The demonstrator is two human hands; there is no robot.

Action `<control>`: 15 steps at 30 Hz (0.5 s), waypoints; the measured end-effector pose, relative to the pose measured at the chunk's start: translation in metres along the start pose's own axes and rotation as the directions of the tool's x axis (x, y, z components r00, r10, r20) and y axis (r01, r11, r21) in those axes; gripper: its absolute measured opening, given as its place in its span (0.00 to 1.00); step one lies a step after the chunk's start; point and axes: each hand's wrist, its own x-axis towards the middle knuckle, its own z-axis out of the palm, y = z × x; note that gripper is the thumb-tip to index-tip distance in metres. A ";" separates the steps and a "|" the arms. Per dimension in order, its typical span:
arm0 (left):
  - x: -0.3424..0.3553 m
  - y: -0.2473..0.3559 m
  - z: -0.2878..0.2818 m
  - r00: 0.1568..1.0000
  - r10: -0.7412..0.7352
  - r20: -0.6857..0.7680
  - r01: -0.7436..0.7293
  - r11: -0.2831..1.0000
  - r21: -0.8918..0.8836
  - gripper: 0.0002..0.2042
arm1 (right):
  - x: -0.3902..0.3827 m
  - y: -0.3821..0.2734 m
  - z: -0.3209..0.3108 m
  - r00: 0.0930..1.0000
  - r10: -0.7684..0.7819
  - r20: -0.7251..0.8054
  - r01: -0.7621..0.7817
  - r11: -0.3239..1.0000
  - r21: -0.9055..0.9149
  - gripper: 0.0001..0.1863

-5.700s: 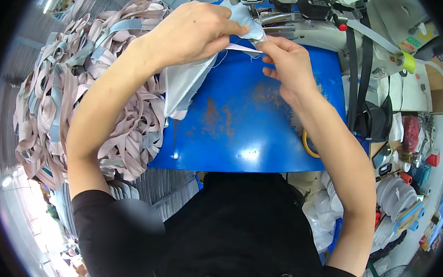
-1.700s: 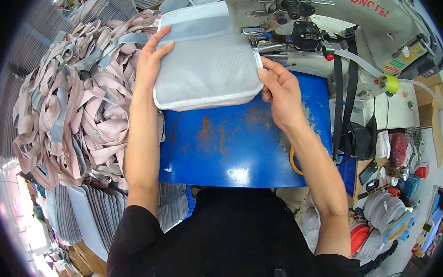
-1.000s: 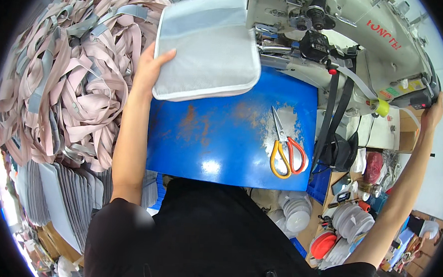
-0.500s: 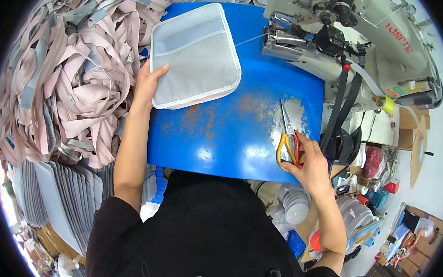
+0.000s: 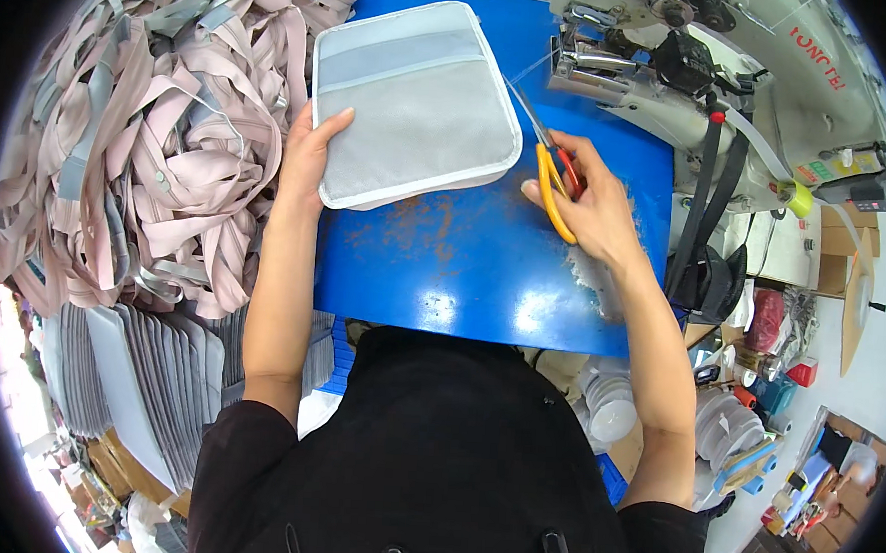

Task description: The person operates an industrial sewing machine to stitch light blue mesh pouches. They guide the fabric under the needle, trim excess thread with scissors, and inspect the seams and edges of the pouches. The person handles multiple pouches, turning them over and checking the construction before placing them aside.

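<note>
A grey, rounded-corner fabric panel or flat pouch with white edging and a darker band is held up over the blue tabletop. My left hand grips its left edge, thumb on top and fingers hidden underneath. Off its right edge, a thin thread runs up to the sewing machine. My right hand holds scissors with yellow and red handles. Their blades point up and left, with the tips close to that thread; whether they touch it I cannot tell.
The sewing machine stands at the far right, black straps hanging beside it. A tall heap of pinkish-grey strips fills the left side. Below it stand stacked grey panels. White spools lie below the table's right end.
My right hand has lifted the scissors from the table's right part up and left to the thread. The pouch sits slightly farther right in view, still in my left hand.
</note>
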 end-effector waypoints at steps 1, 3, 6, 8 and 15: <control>-0.003 0.005 0.003 1.000 0.003 -0.020 -0.002 1.000 0.026 0.21 | 0.006 -0.005 0.001 0.999 0.040 0.021 -0.041 0.999 0.032 0.32; -0.018 0.023 0.013 0.996 0.088 -0.028 -0.084 0.988 0.132 0.22 | 0.007 -0.004 0.002 0.995 0.099 0.031 -0.099 0.995 -0.007 0.30; -0.066 0.065 0.046 0.947 0.318 0.041 -0.312 0.885 0.346 0.25 | -0.021 0.036 0.001 0.981 -0.163 -0.108 0.148 0.979 -0.138 0.29; -0.102 0.084 0.058 0.827 0.510 0.238 -0.534 0.577 0.618 0.24 | -0.049 0.050 -0.021 0.987 -0.143 -0.068 0.113 0.936 -0.332 0.30; -0.176 0.036 0.052 0.651 -0.045 0.758 -0.759 -0.044 0.650 0.29 | -0.091 0.051 -0.046 0.985 -0.144 -0.093 0.087 0.887 -0.453 0.32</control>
